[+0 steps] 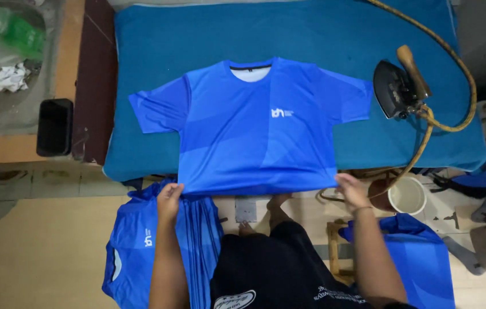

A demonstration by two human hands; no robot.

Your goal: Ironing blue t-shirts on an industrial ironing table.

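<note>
Already spread flat mid-frame, the blue shirt has its hem pinched in my left hand and right hand; the iron stands unused at right.

Teal padded table: blue shirt flat, iron right.

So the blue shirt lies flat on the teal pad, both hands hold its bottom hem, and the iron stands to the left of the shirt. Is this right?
Not quite. In the head view the iron stands to the right of the blue shirt, not the left. The rest holds: the shirt lies flat on the teal pad, and the left hand and right hand hold its bottom hem.
</note>
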